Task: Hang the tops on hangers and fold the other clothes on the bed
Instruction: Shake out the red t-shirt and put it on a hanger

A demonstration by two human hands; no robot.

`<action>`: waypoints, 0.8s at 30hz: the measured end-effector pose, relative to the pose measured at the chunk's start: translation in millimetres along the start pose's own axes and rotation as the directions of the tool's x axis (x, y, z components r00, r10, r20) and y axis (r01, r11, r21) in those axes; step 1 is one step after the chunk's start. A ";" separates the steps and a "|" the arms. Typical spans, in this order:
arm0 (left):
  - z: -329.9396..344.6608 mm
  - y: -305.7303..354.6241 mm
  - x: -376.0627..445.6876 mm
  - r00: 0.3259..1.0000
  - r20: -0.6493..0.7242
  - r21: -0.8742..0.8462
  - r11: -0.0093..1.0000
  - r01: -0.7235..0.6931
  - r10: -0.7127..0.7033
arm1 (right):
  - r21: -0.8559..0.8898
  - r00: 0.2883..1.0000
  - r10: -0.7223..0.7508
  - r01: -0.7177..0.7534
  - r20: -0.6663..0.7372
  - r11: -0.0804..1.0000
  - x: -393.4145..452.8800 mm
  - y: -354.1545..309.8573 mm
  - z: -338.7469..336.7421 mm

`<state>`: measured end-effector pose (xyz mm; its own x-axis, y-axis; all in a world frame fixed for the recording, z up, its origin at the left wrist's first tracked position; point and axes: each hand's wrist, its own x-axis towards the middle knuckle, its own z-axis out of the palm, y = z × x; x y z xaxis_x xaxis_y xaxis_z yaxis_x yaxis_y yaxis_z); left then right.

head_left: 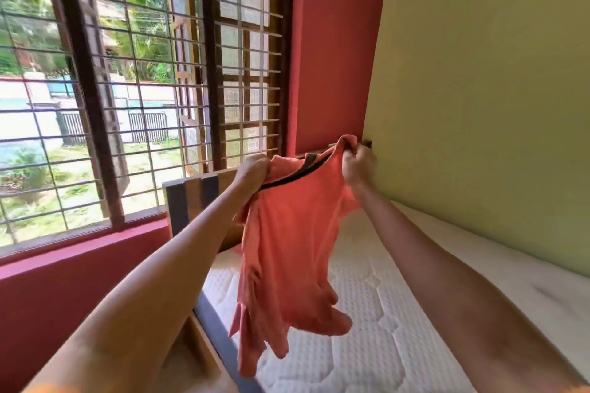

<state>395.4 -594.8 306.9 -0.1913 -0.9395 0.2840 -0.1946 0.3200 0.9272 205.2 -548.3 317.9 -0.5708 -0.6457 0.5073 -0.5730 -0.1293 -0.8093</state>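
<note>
A coral-pink top (287,258) with a dark neckline band hangs in the air above the bed. My left hand (253,171) grips its left shoulder and my right hand (359,166) grips its right shoulder, both arms stretched out in front of me. The top's body and hem dangle loose over the white quilted mattress (383,329). No hanger is in view.
The bed's grey and wood headboard (191,198) stands behind the top, and its grey side rail (217,332) runs toward me. A barred window (127,89) fills the left. A red wall (335,41) and a yellow-green wall (495,89) meet at the bed's corner.
</note>
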 end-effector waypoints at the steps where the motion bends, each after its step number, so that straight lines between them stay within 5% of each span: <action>1: -1.4 -3.3 5.3 0.994 0.114 -0.057 0.998 0.008 -0.002 | 0.085 1.000 0.020 -0.022 0.024 0.996 9.4 1.2 12.6; 3: -4.6 -18.5 26.4 0.950 0.311 0.153 0.986 -0.066 0.016 | 0.104 0.999 0.028 -0.030 0.017 0.994 25.1 3.5 36.6; 6: -9.7 -36.7 70.0 0.980 0.181 0.663 0.727 -0.179 0.076 | 0.097 0.993 0.091 -0.084 -0.075 0.992 51.1 8.6 60.1; 8: -15.0 -41.5 98.2 0.994 0.103 0.739 0.667 -0.091 0.022 | 0.106 0.983 0.128 -0.115 -0.129 0.988 68.6 18.5 76.8; 10: -19.4 -43.8 122.7 0.996 0.088 0.640 0.768 -0.031 -0.033 | 0.058 0.993 0.110 -0.108 -0.037 0.992 83.8 32.6 101.0; 12: -16.9 -44.4 139.7 0.993 0.091 0.336 0.941 0.046 -0.081 | 0.029 0.966 0.080 -0.090 0.245 0.996 86.1 41.7 125.6; 14: -12.7 -44.2 149.0 0.977 0.161 0.046 0.990 0.136 -0.141 | 0.049 0.803 0.060 -0.110 0.593 0.993 81.5 47.9 147.5; 16: -6.8 -42.5 159.3 0.955 0.240 -0.125 0.970 0.210 -0.176 | -0.110 0.639 0.094 -0.015 0.764 0.994 75.3 51.5 172.1; 18: -1.3 -42.1 171.9 0.954 0.260 -0.280 0.935 0.220 -0.147 | -0.229 0.714 0.171 -0.015 0.679 0.973 75.1 51.1 192.2; 20: 2.4 -58.5 186.3 0.979 0.203 -0.328 0.940 0.091 -0.024 | -0.089 0.857 0.245 -0.230 0.453 0.969 88.4 51.3 207.4; 22: 3.4 -96.4 202.0 0.978 0.196 -0.114 0.992 -0.056 0.078 | 0.217 0.832 0.446 -0.526 0.330 0.822 110.3 54.1 217.7; 24: 3.2 -140.8 216.7 0.932 0.361 0.188 0.982 -0.029 -0.041 | 0.531 0.759 0.546 -0.644 0.356 0.550 128.3 56.3 219.9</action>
<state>378.3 -843.1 237.1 -0.5174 -0.8445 0.1383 -0.3661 0.3646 0.8562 229.1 -803.9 272.3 -0.5367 -0.8281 -0.1618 0.3650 -0.0549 -0.9294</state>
